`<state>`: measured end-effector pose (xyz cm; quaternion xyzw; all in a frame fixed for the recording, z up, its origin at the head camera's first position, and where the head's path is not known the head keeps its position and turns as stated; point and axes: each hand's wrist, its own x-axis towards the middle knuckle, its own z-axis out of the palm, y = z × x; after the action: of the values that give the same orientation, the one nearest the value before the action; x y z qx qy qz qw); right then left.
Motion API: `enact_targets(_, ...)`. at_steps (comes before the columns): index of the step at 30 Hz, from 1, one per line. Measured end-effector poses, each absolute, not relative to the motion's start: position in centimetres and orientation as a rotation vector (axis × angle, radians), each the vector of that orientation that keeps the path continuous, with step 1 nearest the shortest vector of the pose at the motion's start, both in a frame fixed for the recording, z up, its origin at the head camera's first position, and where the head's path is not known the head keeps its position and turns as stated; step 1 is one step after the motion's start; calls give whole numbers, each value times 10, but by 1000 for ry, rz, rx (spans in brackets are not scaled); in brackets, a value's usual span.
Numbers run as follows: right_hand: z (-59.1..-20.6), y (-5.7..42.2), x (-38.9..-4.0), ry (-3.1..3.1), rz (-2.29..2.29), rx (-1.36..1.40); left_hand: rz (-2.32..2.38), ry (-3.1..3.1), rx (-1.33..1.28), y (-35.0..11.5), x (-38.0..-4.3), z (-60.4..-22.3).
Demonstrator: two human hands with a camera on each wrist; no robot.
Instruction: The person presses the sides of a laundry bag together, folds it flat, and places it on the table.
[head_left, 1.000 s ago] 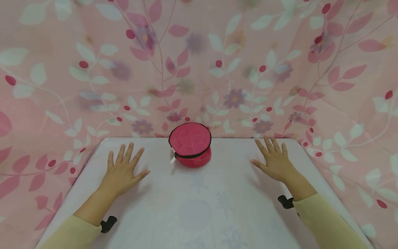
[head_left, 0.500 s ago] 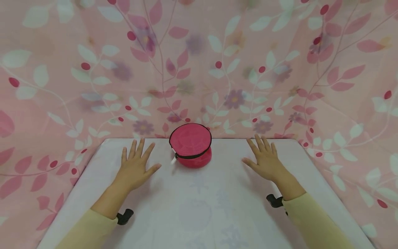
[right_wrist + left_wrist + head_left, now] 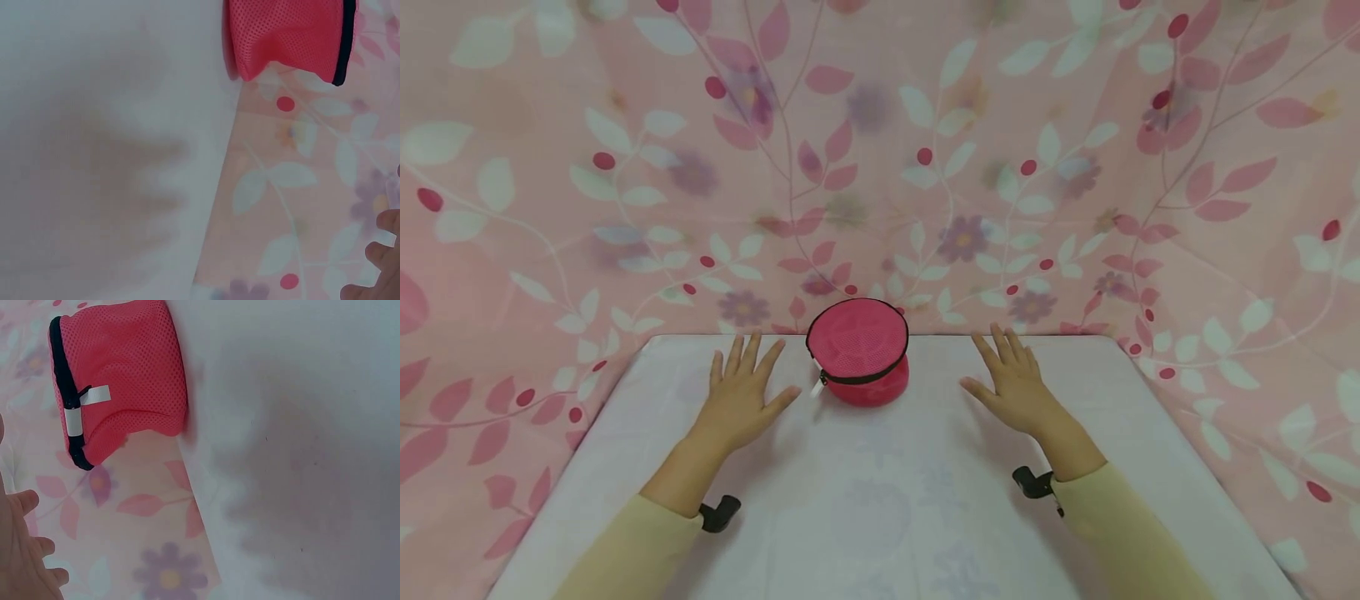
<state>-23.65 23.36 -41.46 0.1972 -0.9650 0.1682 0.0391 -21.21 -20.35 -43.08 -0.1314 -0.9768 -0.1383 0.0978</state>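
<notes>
Near the back edge of the white table stands a red mesh zippered bag (image 3: 857,337), its round top rimmed by a black zipper with a white pull tab (image 3: 817,385). My left hand (image 3: 741,404) hovers just left of the bag, fingers spread and touching nothing. On the other side, my right hand (image 3: 1017,392) is held above the table with its fingers spread, farther from the bag. In the left wrist view the mesh bag (image 3: 125,369) shows its side and white tab. Only the lower part of the bag (image 3: 284,37) appears in the right wrist view.
A white cloth with faint flower prints covers the table (image 3: 865,517). Behind and along both sides hangs a pink floral curtain (image 3: 880,167). A black wrist mount sits on each arm, the left mount (image 3: 721,514) and the right mount (image 3: 1032,483).
Both hands have moved inward toward the bag, the left one to the right and the right one to the left. The mesh bag stays in place.
</notes>
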Motion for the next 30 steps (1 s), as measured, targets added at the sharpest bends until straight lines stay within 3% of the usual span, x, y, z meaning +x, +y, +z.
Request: enact_targets(30,-435,154,-262,-2718,967,640,-925,-2596,-446,-166,-246,-445)
